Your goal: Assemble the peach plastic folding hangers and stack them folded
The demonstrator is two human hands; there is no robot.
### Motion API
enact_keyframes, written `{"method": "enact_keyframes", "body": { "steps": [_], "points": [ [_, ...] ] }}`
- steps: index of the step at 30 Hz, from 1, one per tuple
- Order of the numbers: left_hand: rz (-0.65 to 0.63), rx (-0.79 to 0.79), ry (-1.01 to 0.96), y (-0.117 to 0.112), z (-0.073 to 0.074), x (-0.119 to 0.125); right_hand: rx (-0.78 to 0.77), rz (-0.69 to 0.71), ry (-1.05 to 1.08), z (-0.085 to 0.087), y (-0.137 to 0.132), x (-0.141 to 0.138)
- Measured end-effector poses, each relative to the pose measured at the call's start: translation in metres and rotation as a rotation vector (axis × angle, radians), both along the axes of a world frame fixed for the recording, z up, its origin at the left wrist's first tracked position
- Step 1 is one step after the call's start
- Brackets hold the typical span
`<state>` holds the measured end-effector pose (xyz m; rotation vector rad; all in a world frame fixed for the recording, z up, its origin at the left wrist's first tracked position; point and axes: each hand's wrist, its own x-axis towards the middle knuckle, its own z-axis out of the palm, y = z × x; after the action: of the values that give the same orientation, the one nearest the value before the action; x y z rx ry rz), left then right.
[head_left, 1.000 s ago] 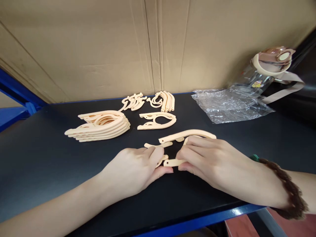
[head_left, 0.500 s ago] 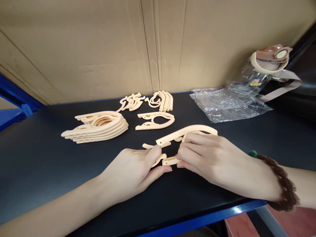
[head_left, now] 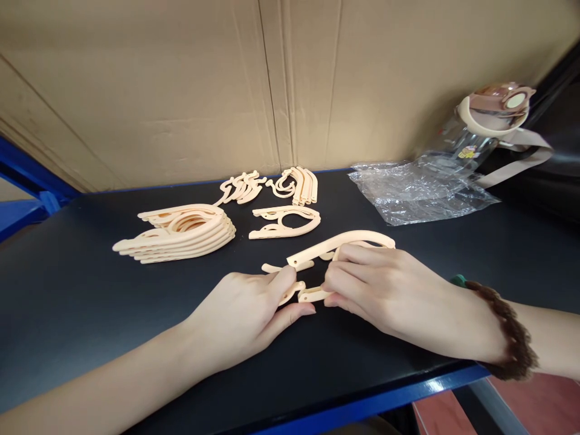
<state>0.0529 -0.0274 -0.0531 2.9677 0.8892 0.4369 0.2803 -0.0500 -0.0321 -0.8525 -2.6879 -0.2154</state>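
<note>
My left hand (head_left: 244,314) and my right hand (head_left: 380,290) meet at the middle of a black shelf (head_left: 67,290). Both pinch peach plastic hanger parts. The left holds a small hook piece (head_left: 290,292) between thumb and fingers. The right grips a long curved hanger arm (head_left: 344,240) whose lower end touches the hook piece. A brown hair tie sits on my right wrist (head_left: 512,332).
A stack of folded peach hangers (head_left: 181,232) lies to the left. One single hanger (head_left: 285,220) and two small piles of loose parts (head_left: 272,184) lie behind my hands. Crumpled clear plastic (head_left: 417,190) and a water bottle (head_left: 480,127) rest at the right. Cardboard (head_left: 181,90) forms the back wall.
The curved hanger arm in my right hand has lifted and tilted slightly, then settled a little lower. Both hands stay in nearly the same spot.
</note>
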Motion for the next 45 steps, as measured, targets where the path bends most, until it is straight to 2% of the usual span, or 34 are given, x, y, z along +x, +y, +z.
{"method": "enact_keyframes", "body": {
  "steps": [17,25,29,35,45],
  "points": [
    [0.008,0.017,0.03,-0.001,0.005,0.001,-0.036,0.001,-0.002,-0.002,0.0,0.001],
    [0.021,0.057,0.052,-0.004,0.002,-0.002,-0.062,-0.001,0.0,0.002,-0.001,-0.002],
    [0.022,0.082,0.113,-0.007,0.008,-0.002,-0.083,0.009,0.003,0.003,-0.001,-0.004],
    [-0.013,0.254,0.235,-0.006,0.018,-0.002,-0.115,0.031,0.035,0.005,-0.001,-0.004],
    [-0.047,0.36,0.259,-0.005,0.017,-0.001,-0.128,0.028,0.044,0.002,-0.002,-0.002]
  ]
}}
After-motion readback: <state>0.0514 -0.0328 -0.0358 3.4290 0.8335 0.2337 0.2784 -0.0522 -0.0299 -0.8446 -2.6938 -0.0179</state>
